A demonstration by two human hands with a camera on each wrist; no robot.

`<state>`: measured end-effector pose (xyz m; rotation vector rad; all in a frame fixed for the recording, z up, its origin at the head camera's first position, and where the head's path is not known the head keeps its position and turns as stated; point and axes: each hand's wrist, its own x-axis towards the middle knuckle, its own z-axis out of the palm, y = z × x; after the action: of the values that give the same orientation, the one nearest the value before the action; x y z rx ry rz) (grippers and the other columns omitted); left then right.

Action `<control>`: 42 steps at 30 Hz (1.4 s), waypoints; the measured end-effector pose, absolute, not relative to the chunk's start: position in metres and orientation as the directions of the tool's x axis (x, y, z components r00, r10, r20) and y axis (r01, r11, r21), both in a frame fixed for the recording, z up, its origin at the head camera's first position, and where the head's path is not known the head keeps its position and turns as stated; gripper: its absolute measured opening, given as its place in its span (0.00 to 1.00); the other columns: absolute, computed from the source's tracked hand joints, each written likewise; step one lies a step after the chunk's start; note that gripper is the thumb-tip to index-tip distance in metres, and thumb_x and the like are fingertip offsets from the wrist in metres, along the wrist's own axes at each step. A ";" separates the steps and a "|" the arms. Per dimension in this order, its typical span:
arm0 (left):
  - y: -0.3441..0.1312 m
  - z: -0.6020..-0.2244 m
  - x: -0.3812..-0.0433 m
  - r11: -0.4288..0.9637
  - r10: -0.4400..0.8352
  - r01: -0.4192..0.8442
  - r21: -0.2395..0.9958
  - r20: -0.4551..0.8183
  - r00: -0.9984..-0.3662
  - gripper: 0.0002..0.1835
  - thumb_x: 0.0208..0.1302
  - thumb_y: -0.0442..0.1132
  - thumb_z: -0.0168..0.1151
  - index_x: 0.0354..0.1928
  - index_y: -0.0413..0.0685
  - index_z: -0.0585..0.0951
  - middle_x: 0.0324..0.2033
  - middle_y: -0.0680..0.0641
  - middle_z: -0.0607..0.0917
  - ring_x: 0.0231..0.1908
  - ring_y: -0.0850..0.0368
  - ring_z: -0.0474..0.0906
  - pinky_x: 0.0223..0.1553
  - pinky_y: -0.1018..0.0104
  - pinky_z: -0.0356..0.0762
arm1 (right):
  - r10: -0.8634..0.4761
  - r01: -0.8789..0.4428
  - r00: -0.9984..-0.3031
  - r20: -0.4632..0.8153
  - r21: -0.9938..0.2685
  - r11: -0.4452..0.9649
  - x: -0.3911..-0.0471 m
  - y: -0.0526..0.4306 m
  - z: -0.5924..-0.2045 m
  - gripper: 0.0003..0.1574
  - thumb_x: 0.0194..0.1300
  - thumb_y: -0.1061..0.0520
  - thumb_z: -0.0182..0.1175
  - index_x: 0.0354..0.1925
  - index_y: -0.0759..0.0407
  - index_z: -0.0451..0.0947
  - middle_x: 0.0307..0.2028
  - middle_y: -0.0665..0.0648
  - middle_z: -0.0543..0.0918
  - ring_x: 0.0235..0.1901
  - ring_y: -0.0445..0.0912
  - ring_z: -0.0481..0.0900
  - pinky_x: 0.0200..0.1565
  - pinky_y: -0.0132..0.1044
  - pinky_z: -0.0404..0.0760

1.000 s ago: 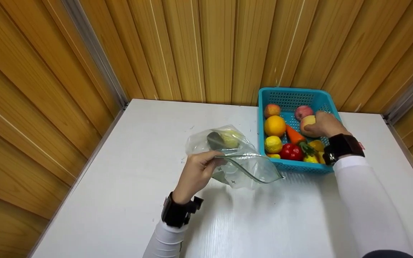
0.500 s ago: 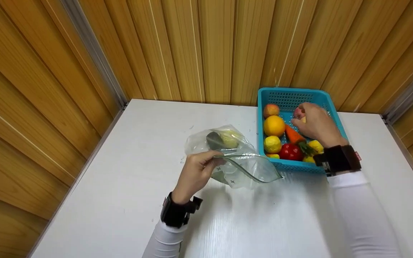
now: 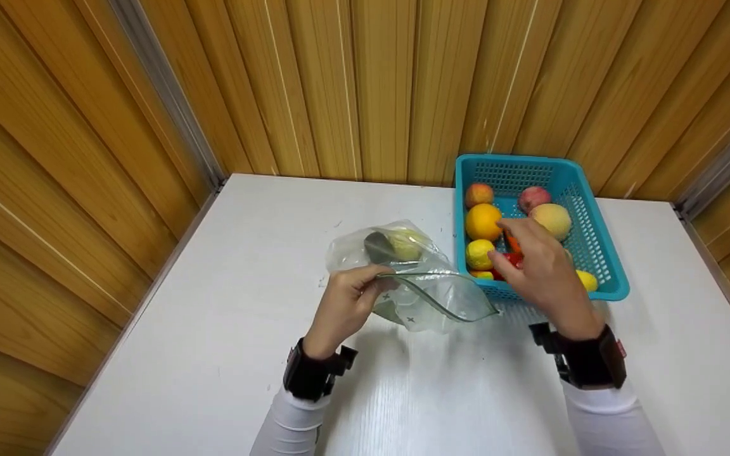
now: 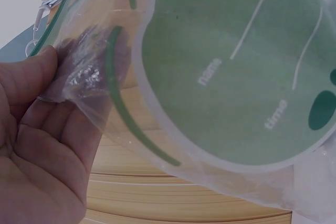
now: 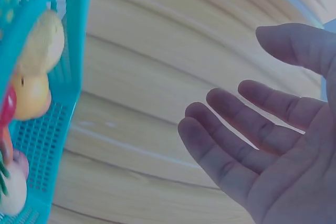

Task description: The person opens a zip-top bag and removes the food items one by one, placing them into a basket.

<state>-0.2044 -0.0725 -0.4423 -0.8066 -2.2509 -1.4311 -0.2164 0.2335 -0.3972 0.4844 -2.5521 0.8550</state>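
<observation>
My left hand (image 3: pixel 347 306) pinches the rim of a clear zip bag (image 3: pixel 447 297) with a green closure strip. In the left wrist view, thumb and fingers grip that bag (image 4: pixel 231 87), which shows a green printed label. Inside it lie a dark oval thing (image 3: pixel 379 247) and a yellow-green one (image 3: pixel 407 245). My right hand (image 3: pixel 549 273) holds nothing; its fingers are spread above the front of the blue basket (image 3: pixel 612 272). Close to its fingertips are an orange (image 3: pixel 482 223) and a lemon (image 3: pixel 480 254). The right wrist view shows the same hand (image 5: pixel 273 140) with its palm bare.
In the basket also lie a small reddish fruit (image 3: pixel 479 194), a pink apple (image 3: pixel 535 197), a large pale yellow fruit (image 3: pixel 551 220) and another yellow piece (image 3: pixel 587 280). The right hand partly covers a carrot (image 3: pixel 512 242) and a red vegetable. Wood-grain walls (image 3: pixel 384 88) enclose the white table (image 3: pixel 263 266).
My right hand has let go of the large pale yellow fruit, which stays in the basket, and has moved toward me and left. The left hand and bag have barely moved.
</observation>
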 end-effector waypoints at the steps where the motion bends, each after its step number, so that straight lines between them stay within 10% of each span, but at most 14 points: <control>1: -0.073 -0.442 -0.204 0.326 0.275 0.630 0.705 0.567 -0.777 0.06 0.73 0.27 0.68 0.44 0.36 0.92 0.39 0.43 0.96 0.38 0.58 0.88 0.43 0.67 0.89 | -0.193 -0.451 -0.849 0.491 -0.484 0.750 -0.211 0.231 -0.401 0.29 0.71 0.67 0.73 0.66 0.73 0.79 0.62 0.73 0.85 0.61 0.66 0.82 0.67 0.66 0.83; 9: -0.073 -0.443 -0.205 0.334 0.278 0.632 0.699 0.567 -0.775 0.06 0.73 0.27 0.68 0.44 0.35 0.92 0.38 0.42 0.96 0.39 0.56 0.90 0.43 0.65 0.90 | -0.206 -0.562 -0.770 0.604 -0.488 0.668 -0.181 0.212 -0.428 0.22 0.63 0.72 0.76 0.55 0.67 0.86 0.49 0.61 0.90 0.47 0.54 0.87 0.59 0.12 0.75; 13: -0.073 -0.443 -0.206 0.332 0.277 0.630 0.702 0.566 -0.777 0.06 0.73 0.28 0.68 0.44 0.36 0.92 0.39 0.42 0.96 0.39 0.55 0.91 0.45 0.63 0.91 | -0.250 -0.610 -0.736 0.629 -0.456 0.648 -0.174 0.205 -0.432 0.18 0.59 0.75 0.77 0.47 0.66 0.87 0.41 0.57 0.89 0.39 0.49 0.87 0.54 0.09 0.74; 22: -0.072 -0.441 -0.206 0.317 0.289 0.645 0.696 0.577 -0.764 0.05 0.73 0.29 0.69 0.44 0.36 0.92 0.39 0.42 0.96 0.39 0.55 0.90 0.44 0.63 0.91 | -0.421 -0.672 -0.722 0.549 -0.413 0.615 -0.177 0.198 -0.439 0.11 0.63 0.71 0.76 0.43 0.61 0.92 0.36 0.54 0.93 0.34 0.46 0.86 0.43 0.43 0.94; 42: -0.072 -0.440 -0.203 0.322 0.392 0.637 0.701 0.513 -0.763 0.08 0.74 0.28 0.67 0.45 0.39 0.93 0.41 0.43 0.96 0.42 0.52 0.93 0.46 0.62 0.92 | -0.627 -0.689 -0.717 0.304 -0.444 0.572 -0.214 0.155 -0.474 0.25 0.74 0.70 0.64 0.67 0.66 0.82 0.61 0.67 0.90 0.59 0.62 0.89 0.64 0.60 0.86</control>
<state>-0.2028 -0.0715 -0.4396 -0.9326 -2.3396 -1.4164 -0.2135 0.1551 -0.4740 1.1282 -2.6846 0.8337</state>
